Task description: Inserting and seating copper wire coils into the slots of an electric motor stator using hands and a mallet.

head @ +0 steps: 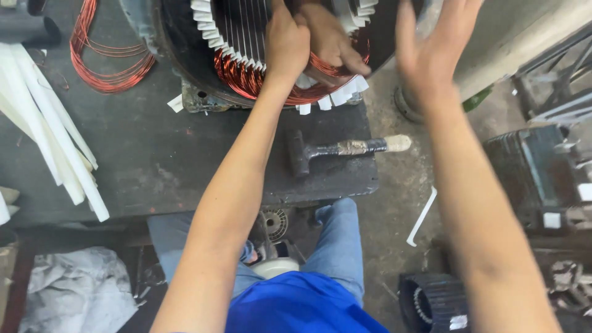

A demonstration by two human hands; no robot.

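The round dark-metal motor stator with its bundled copper windings (259, 74) and white paper slot liners (213, 28) sits at 12 o'clock on the dark, stained steel bench (160, 154), its rim cut off by the top edge. Your left hand (285, 43) is closed down onto the copper coil bundle at the stator's lower mouth, fingers curled against the wire; whether it pinches strands or only presses them cannot be told. A second hand (333, 40), coming from the far side and belonging to another person, rests on the same coil just to the right. Your right hand (431, 46) is at 1 o'clock, off the bench, fingers spread wide, holding nothing. Judgement: the stator body looks heavy and rigid, best taken by its outer casing; the windings are springy, their enamel scratches easily, and the paper liners bend and tear, so press with flat fingers, not nails. Outward: a dark-headed mallet with a taped handle and pale wooden end (345, 149) lies at 3 o'clock of your left forearm, near the bench edge. A loose hank of copper wire (108, 58) lies at 10 o'clock, white insulating strips (52, 135) at 9 o'clock. The other person's hand crowds the coil.
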